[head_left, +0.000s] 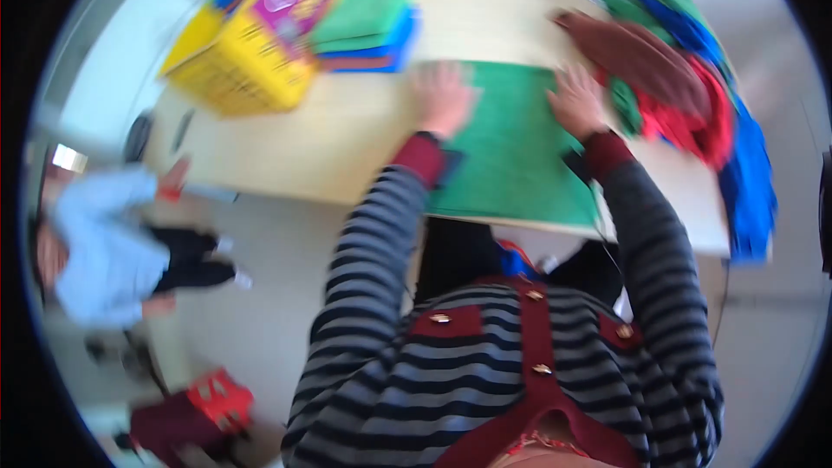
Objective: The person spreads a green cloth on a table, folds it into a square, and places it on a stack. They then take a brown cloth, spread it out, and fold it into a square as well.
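A green cloth [520, 143] lies spread flat on the pale table in front of me, reaching to the near edge. My left hand [445, 100] rests at its far left corner with the fingers stretched out. At the far right corner my right hand [578, 102] lies with its fingers spread. Both hands are open and somewhat blurred. To the left of my left hand stands a neat stack of folded cloths [364, 22], green on top, with blue and brown below.
A yellow and purple box [260, 43] holding blue and green cloth stands at the far left. Loose brown [641, 61], red, green and blue cloths heap along the right edge, some hanging over. Another person [108, 238] in light blue is beyond the table's left end.
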The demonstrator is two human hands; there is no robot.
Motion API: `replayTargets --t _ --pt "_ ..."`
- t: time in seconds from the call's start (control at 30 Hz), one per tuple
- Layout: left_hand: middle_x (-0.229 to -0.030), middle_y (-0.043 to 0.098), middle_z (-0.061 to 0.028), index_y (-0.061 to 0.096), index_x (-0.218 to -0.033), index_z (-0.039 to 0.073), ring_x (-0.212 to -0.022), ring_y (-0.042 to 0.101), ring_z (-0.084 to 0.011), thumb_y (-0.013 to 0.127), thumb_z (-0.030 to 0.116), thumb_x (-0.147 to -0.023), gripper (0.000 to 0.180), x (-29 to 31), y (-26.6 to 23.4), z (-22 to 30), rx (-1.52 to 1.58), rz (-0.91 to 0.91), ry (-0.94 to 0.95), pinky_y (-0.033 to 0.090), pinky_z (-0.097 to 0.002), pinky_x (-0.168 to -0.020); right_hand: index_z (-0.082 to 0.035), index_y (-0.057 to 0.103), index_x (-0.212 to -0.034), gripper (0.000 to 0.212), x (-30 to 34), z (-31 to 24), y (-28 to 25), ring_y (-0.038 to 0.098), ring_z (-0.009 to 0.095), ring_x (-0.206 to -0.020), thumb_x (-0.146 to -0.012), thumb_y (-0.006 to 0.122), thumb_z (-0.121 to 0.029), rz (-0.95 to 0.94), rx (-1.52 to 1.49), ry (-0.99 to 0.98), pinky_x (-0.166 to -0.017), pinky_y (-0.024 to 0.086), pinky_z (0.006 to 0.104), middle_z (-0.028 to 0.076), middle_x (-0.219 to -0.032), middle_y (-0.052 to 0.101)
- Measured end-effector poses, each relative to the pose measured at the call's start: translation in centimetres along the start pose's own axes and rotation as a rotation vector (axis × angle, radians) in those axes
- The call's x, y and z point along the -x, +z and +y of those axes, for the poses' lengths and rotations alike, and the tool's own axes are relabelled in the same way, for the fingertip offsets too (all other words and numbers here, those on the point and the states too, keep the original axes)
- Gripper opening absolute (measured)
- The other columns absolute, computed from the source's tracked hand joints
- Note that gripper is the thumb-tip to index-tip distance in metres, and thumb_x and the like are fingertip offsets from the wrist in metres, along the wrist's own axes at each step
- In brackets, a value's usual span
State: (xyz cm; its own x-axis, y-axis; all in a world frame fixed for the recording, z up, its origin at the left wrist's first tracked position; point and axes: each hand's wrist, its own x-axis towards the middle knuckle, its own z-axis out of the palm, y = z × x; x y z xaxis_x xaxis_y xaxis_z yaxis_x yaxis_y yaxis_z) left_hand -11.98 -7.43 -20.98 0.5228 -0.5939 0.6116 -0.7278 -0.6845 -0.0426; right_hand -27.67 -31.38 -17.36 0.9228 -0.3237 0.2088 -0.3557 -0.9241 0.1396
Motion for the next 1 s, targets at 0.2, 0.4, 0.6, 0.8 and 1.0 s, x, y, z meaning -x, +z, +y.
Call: replayTargets --t 0.2,0.4,0.6,0.8,1.0 --pt "-0.148 0.047 -0.0125 0.059 -0.134 0.014 -0.141 0.038 -0.033 0.055 0.042 -0.092 0.051 -1.3 0.8 6.1 0.279 -0.099 0.016 0.023 -0.0632 -0.114 -0.016 0.037 -0.153 0.061 -2.4 -5.6 2.3 0.03 0.035 -0.147 -0.1 0.044 -0.047 0.093 -0.281 -0.155 -0.118 0.025 0.0545 0.009 -0.16 0.034" --pt "-0.155 0.04 -0.0119 0.05 -0.146 0.017 -0.147 0.03 -0.0331 0.044 0.048 -0.098 0.057 -1.7 0.1 2.9 0.332 -0.322 -0.081 0.018 -0.062 -0.118 -0.021 0.035 -0.155 0.06 -2.9 -1.8 4.2 0.028 0.033 -0.149 -0.102 0.04 -0.05 -0.003 -0.105 0.014 -0.12 0.022 0.0517 0.006 -0.161 0.034" --pt "-0.158 0.037 -0.0118 0.048 -0.146 0.018 -0.148 0.028 -0.0328 0.042 0.05 -0.099 0.058 -0.3 -1.1 -0.7 0.299 -0.304 -0.234 0.012 -0.0607 -0.12 -0.021 0.032 -0.156 0.061 -0.9 3.8 5.4 0.026 0.032 -0.149 -0.103 0.037 -0.05 -0.031 -0.117 0.106 -0.12 0.022 0.0485 0.009 -0.161 0.032" --pt "-0.123 0.063 -0.0112 0.063 -0.122 0.012 -0.12 0.055 -0.0338 0.062 0.041 -0.088 0.045 1.2 -3.7 -3.7 0.264 -0.255 -0.134 0.041 -0.0531 -0.098 -0.016 0.057 -0.134 0.039 3.9 10.5 5.8 0.04 0.038 -0.14 -0.1 0.045 -0.031 0.0 0.145 -0.19 -0.113 0.037 0.0462 0.018 -0.153 0.041" --pt "-0.152 0.044 -0.0137 0.051 -0.144 0.018 -0.143 0.036 -0.0328 0.05 0.044 -0.099 0.052 7.0 -7.5 -1.3 0.018 -0.205 -0.044 0.023 -0.0585 -0.116 -0.005 0.046 -0.143 0.057 9.3 0.5 -0.5 0.044 0.039 -0.135 -0.096 0.058 -0.036 0.264 -0.208 -0.043 -0.11 0.037 0.0507 0.02 -0.147 0.046"
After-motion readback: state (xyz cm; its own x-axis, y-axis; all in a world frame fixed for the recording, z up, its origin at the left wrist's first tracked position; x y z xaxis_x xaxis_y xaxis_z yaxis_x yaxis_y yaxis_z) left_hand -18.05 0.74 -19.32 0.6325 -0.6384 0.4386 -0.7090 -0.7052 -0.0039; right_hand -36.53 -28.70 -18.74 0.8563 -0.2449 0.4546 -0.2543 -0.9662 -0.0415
